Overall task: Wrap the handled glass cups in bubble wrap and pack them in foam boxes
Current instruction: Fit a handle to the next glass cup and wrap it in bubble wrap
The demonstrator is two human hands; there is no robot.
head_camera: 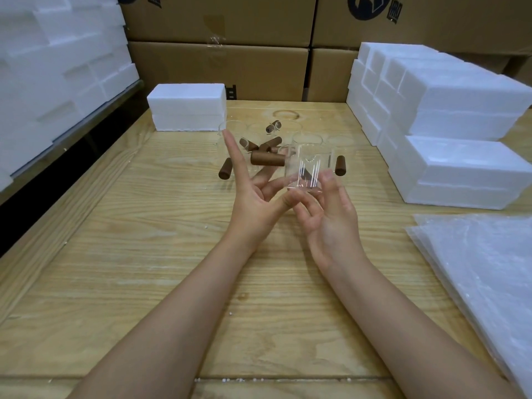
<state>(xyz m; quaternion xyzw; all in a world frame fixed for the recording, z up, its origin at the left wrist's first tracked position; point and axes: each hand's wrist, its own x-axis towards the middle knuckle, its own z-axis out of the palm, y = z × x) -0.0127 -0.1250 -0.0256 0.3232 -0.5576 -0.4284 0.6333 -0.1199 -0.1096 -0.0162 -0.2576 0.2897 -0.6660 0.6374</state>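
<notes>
Head view: both hands are raised over the middle of a wooden table (pixel 138 269), with one glass cup between them.
Right hand fingers: the right hand (pixel 331 220) is palm-up; its thumb (pixel 326 178) presses the near wall of the cup and its curled fingers (pixel 306 210) sit under the cup's base. The cup is clamped between thumb and fingers.
Left hand fingers: the left hand (pixel 250 197) has its fingers spread apart. Two straight fingers (pixel 267 180) reach to the lower left edge of the cup. One finger points up and away, clear of the glass.
Glass cup: the glass cup (pixel 305 171) is clear, held off the table, and tilted toward the camera. It lies just beyond the right fingertips and to the right of the left fingertips.
Handle: the brown handle (pixel 267 158) lies level on the cup's left side, above the left hand's reaching fingers. Contact with them cannot be determined.
Other cups: the other cups (pixel 259 139), clear with brown handles, are clustered on the table just behind the hands.
Foam box: one closed foam box (pixel 187 108) rests at the far left of the table, behind the cluster.
Foam box stacks: the foam box stacks (pixel 460 116) occupy the far right of the table.
Bubble wrap sheets: the bubble wrap sheets (pixel 489 269) lie flat in a pile at the right edge, well apart from the hands.
Surroundings: cartons (pixel 218 67) stand behind the table; foam blocks (pixel 57 67) are piled at the left.
</notes>
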